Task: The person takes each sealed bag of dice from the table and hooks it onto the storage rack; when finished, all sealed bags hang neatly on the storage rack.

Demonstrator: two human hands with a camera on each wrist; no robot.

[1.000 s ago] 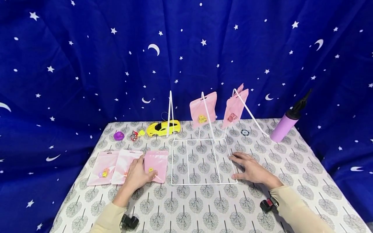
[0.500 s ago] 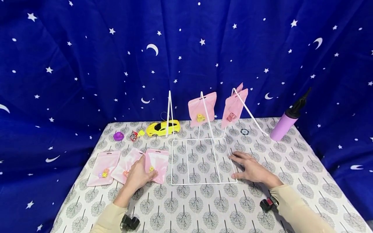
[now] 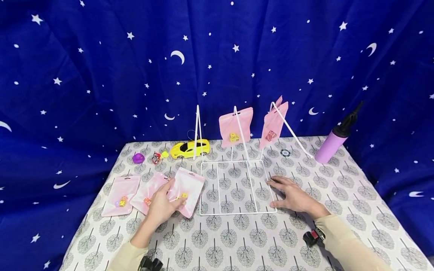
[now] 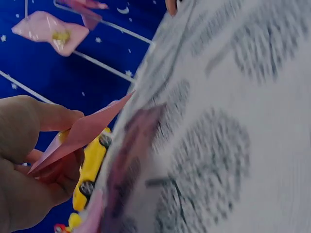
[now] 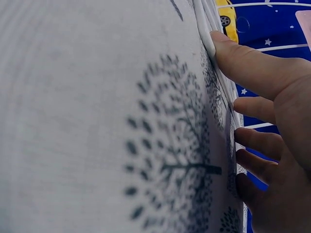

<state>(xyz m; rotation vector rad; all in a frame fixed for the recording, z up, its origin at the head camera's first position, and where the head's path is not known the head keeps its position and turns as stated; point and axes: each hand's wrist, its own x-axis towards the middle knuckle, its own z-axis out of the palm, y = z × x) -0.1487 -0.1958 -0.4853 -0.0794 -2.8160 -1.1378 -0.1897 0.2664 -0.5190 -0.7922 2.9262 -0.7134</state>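
My left hand (image 3: pixel 163 203) pinches a pink zip bag (image 3: pixel 191 187) holding a small yellow die, between thumb and fingers. In the left wrist view the bag (image 4: pixel 92 131) is raised off the tablecloth, bent lengthwise. A second pink bag (image 3: pixel 146 189) with an orange-red die lies partly under that hand. Farther left lies a third pink bag (image 3: pixel 116 188) with several small pieces inside. My right hand (image 3: pixel 294 196) touches the right side of a white wire rack (image 3: pixel 237 214), fingers extended and thumb at its near corner. The right wrist view shows the thumb (image 5: pixel 248 58) against the wire.
Pink bags with dice, a yellow one (image 3: pixel 225 124) and a red one (image 3: pixel 271 126), hang on the rack's arms. Behind stand a yellow toy car (image 3: pixel 190 149), a purple toy (image 3: pixel 138 158) and small red glasses (image 3: pixel 156 158). A purple pump (image 3: pixel 330 148) stands back right.
My left hand has taken hold of the rightmost lying bag, which has lifted, tilted and shifted slightly right. The middle bag has turned askew. The right hand stays at the rack.
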